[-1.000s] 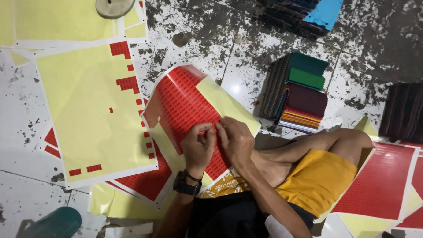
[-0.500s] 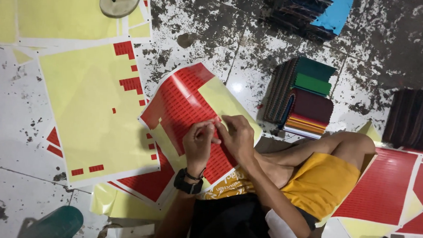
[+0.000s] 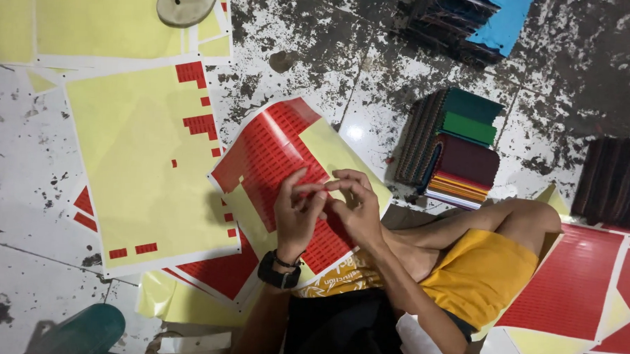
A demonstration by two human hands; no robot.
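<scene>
- The left hand [image 3: 296, 215] is hovering palm-down in front of the body, its thumb and forefinger pinching together at their tips.
- The left wrist is wearing a black band and is bending slightly upward from a bare forearm that is coming up from the lower edge of view.
- The right hand [image 3: 356, 210] is sitting just beside the left, fingers curling, its fingertips [image 3: 332, 187] meeting the left ones.
- The right forearm is angling in from the lower right.
- Both bare legs are folding crosswise beneath the arms.
</scene>
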